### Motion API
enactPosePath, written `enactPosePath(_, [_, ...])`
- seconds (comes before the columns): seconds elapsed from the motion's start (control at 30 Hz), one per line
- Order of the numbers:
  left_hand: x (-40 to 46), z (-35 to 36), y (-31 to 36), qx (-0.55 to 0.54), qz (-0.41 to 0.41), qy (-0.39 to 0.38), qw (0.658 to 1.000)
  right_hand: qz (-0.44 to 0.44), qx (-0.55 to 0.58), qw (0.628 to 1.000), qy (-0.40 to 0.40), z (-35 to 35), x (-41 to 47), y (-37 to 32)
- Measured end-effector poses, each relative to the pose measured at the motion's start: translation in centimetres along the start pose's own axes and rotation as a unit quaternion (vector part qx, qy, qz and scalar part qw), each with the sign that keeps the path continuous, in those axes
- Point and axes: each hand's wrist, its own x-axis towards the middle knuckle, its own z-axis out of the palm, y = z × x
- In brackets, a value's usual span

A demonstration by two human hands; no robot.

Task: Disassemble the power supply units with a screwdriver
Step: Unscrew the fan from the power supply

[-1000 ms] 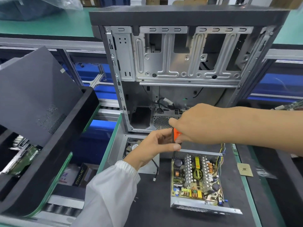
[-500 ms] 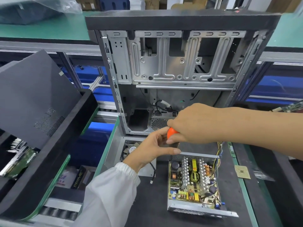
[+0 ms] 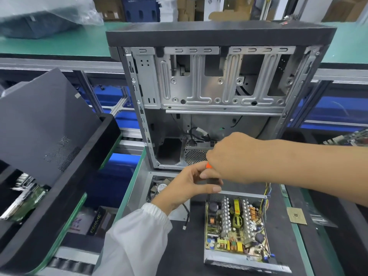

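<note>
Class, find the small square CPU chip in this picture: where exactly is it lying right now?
In the head view, the CPU chip lies flat on the dark mat at the right, just beyond the open power supply and below the right forearm.

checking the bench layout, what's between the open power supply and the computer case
In the head view, both hands, left and right, gripping the orange-handled screwdriver.

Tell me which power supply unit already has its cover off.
The power supply unit lying on the mat near the hands: its circuit board is exposed. The other sits closed inside the computer case.

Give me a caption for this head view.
Both hands steady an orange-handled screwdriver over an opened power supply.
</note>
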Motion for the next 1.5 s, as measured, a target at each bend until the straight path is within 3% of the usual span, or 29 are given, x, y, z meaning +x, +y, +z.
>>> enactPosePath(0.17, [-0.4, -0.5, -0.4, -0.015, -0.005, -0.022, 1.000, -0.037, 0.063, 0.997, -0.028, -0.5, -0.3, 0.9])
enactPosePath(0.37, [0.3, -0.8, -1.2, 0.025, 0.006, 0.005, 1.000, 0.035, 0.043, 0.998, 0.000, -0.4, -0.4, 0.8])
enactPosePath(0.57, [0.2, -0.9, -0.7, -0.012, -0.010, -0.024, 1.000, -0.011, 0.056, 0.997, -0.043, -0.6, -0.4, 0.8])
enactPosePath(0.7, [0.2, -1.1, -0.5, -0.006, -0.009, -0.023, 1.000, -0.042, 0.058, 0.997, -0.027, -0.9, -0.6, 1.1])
enactPosePath(0.93, [0.6, -0.9, -0.7, 0.022, -0.012, -0.017, 1.000, 0.008, 0.004, 1.000, -0.009, 0.1, -0.3, 1.1])
enactPosePath(1.17, [0.2, -1.4, 0.1, 0.014, -0.007, -0.044, 0.999, -0.013, 0.052, 0.998, -0.026, -0.3, -0.4, 1.4])
enactPosePath(1.4, [0.5, -1.7, -0.4, 0.060, -0.003, -0.019, 0.998, 0.051, 0.078, 0.995, -0.019, 0.0, -0.2, 1.4])
enactPosePath(1.5, [0.6, -1.1, 0.1, 0.067, -0.003, -0.025, 0.997, 0.030, 0.083, 0.996, -0.029, 0.0, 0.0, 1.1])
